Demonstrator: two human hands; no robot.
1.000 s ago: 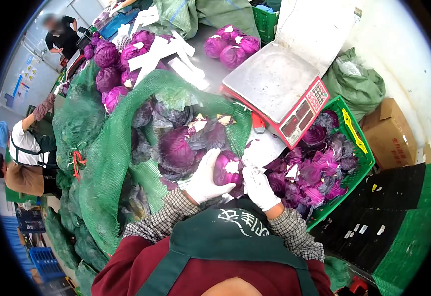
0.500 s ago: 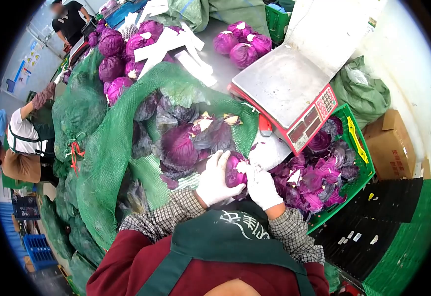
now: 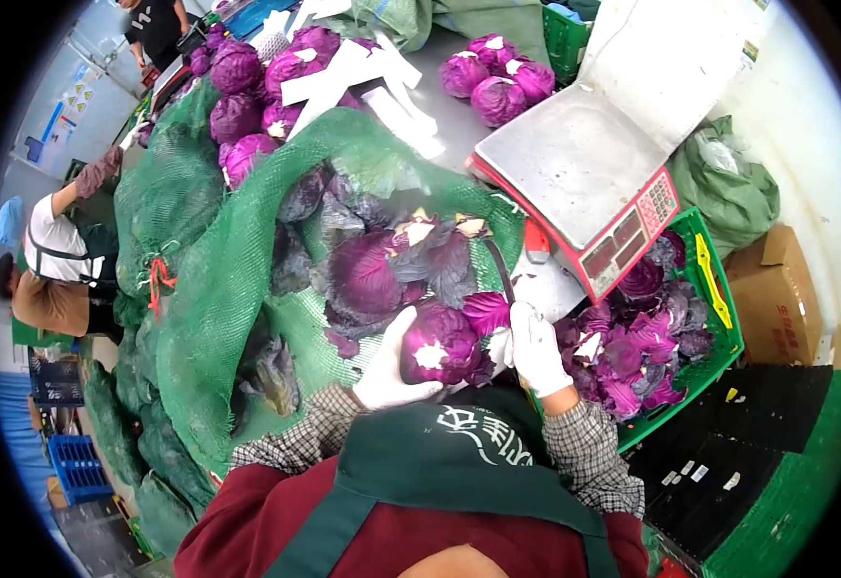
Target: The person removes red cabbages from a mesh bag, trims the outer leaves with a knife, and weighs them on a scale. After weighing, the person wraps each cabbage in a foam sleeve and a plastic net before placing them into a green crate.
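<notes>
My left hand (image 3: 390, 368), in a white glove, is wrapped round the left side of a red cabbage (image 3: 442, 342), whose pale cut stem faces me. In my right hand (image 3: 536, 353), also gloved, a knife (image 3: 503, 270) points away from me, its dark narrow blade upright in view. A loose purple leaf (image 3: 487, 313) stands out between the cabbage and the right hand. Just beyond my hands, dark outer leaves (image 3: 367, 273) and cut stem pieces lie on an opened green mesh sack (image 3: 334, 323).
Right of my hands stands a green crate (image 3: 724, 356) full of trimmed leaves. A scale (image 3: 574, 159) is beyond it. Whole cabbages (image 3: 499, 100) sit at the back, others (image 3: 237, 116) behind the sack. Two other people work at the left.
The cabbage has turned so its stem end shows, and a leaf now stands away from it. My right hand has drawn away to the right, and the knife blade has come into sight.
</notes>
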